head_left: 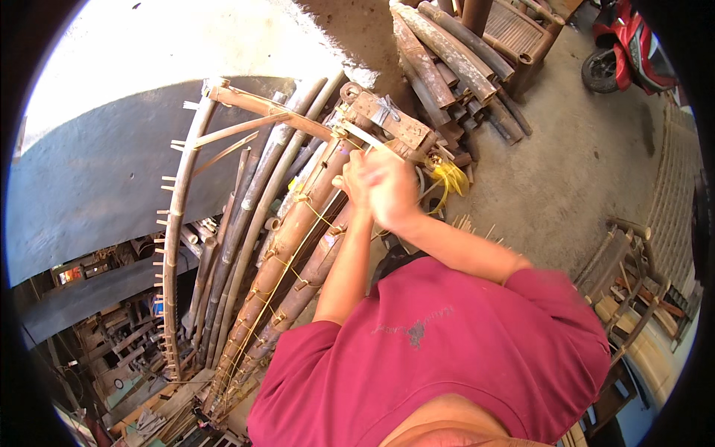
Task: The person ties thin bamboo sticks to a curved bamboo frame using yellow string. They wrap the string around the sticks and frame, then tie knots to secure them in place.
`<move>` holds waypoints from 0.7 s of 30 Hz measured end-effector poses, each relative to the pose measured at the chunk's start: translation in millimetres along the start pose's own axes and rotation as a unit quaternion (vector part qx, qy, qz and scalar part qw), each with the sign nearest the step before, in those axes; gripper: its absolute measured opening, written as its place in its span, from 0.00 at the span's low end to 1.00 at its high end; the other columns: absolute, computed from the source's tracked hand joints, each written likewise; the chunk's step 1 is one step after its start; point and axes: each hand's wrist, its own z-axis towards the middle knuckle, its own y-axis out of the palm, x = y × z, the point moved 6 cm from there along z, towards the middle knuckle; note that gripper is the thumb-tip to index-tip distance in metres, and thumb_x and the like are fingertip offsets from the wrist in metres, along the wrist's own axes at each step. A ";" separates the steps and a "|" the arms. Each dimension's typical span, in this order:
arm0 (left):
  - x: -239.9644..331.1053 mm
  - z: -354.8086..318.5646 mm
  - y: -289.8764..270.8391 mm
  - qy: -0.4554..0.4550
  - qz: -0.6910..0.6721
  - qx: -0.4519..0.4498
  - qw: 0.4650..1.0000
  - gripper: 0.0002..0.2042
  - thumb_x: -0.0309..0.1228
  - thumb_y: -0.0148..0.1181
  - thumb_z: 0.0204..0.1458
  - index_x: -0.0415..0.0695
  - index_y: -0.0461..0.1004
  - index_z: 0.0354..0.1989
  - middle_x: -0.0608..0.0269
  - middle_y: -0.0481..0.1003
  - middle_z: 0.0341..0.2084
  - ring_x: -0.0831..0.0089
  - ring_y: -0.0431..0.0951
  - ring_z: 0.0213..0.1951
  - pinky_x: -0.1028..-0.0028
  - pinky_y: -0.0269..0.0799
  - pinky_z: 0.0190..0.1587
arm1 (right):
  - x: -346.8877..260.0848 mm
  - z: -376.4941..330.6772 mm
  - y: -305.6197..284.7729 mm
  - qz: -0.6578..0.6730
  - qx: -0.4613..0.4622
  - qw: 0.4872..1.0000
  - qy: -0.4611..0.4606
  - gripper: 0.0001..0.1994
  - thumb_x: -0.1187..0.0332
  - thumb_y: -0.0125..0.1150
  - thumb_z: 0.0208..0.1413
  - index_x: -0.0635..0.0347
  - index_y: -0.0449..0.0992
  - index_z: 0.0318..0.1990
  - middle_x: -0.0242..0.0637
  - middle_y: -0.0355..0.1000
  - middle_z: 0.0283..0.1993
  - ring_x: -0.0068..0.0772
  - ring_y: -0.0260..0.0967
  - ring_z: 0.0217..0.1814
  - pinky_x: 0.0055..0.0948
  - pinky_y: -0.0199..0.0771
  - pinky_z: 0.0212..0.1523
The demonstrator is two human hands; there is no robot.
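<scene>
My left hand is closed at the top of a brown bamboo pole; what its fingers hold is hidden. Pressed close beside it, my right hand is curled like a fist and blurred by motion. A pale flat strip runs just above both hands, and I cannot tell whether either grips it. Yellow cord runs down along the pole and loops around it at intervals. Beyond my hands lies a brown wooden block with grey wire wound on it.
A curved pole with short pegs stands at left, joined by a wooden crossbar. Several bamboo poles lean beside it. A bamboo stack lies far ahead, near yellow plastic. A red motorcycle stands far right; a bamboo frame stands right.
</scene>
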 end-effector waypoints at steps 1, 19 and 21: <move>-1.1 1.0 2.2 -0.014 0.014 -0.027 0.999 0.14 0.41 0.51 0.60 0.42 0.70 0.41 0.49 0.76 0.37 0.54 0.75 0.41 0.55 0.61 0.45 | 2.5 0.9 34.8 -0.314 -0.115 0.939 -0.078 0.10 0.62 0.48 0.59 0.55 0.73 0.33 0.42 0.73 0.38 0.42 0.69 0.43 0.41 0.66 0.48; -15.0 8.4 17.5 -0.060 -0.266 -0.035 0.961 0.12 0.37 0.49 0.63 0.44 0.77 0.37 0.48 0.77 0.28 0.52 0.77 0.33 0.60 0.69 0.39 | -10.0 -10.6 -82.9 -0.558 -0.619 0.553 -0.002 0.21 0.59 0.48 0.60 0.65 0.73 0.21 0.52 0.72 0.24 0.55 0.72 0.33 0.51 0.70 0.34; -16.5 14.1 23.0 -0.099 -0.316 -0.070 0.941 0.12 0.35 0.49 0.64 0.42 0.78 0.37 0.51 0.79 0.31 0.60 0.79 0.34 0.63 0.70 0.42 | 20.0 -4.5 -103.2 -0.443 -0.518 0.731 -0.038 0.21 0.58 0.48 0.61 0.66 0.71 0.21 0.53 0.69 0.23 0.60 0.68 0.30 0.50 0.67 0.34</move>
